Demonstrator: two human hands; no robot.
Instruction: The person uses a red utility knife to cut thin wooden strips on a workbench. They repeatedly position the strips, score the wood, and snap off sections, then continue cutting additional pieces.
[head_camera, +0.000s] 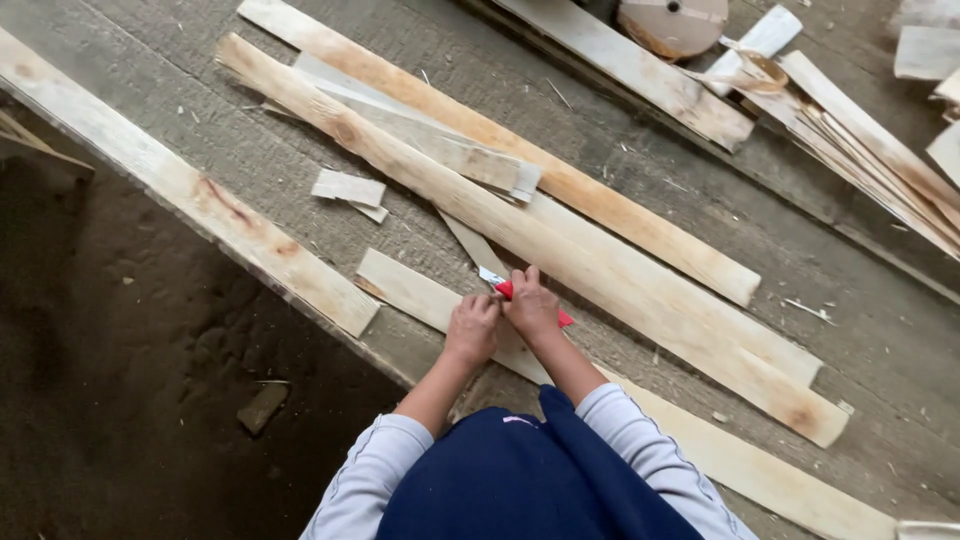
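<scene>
— What do you have under the hands?

— Both are bunched together low in the middle of my view. My right hand (533, 305) is closed around a small red-handled cutter (510, 290); its pale blade end pokes out toward eleven o'clock, the red tail toward four. My left hand (472, 328) is curled tight beside it, touching it, pressing down on the thin wood strip (400, 288) beneath. Whether it pinches anything itself, I cannot tell.

— How would that strip handle?

— Light and whippy, I judge. It is a flat, pale slat, rough-sawn, running from ten o'clock down to four. I'd hold it flat near the cut, since a thin end could split.

— And around it?

— At one o'clock of the hands lies a long rounded pole (520, 235), stiffer and heavier by the look, with a flat plank (600, 205) beyond it. A broad board (190, 190) sits at ten o'clock along the edge of the grey, gritty workbench (880, 330), strewn with chips.
</scene>
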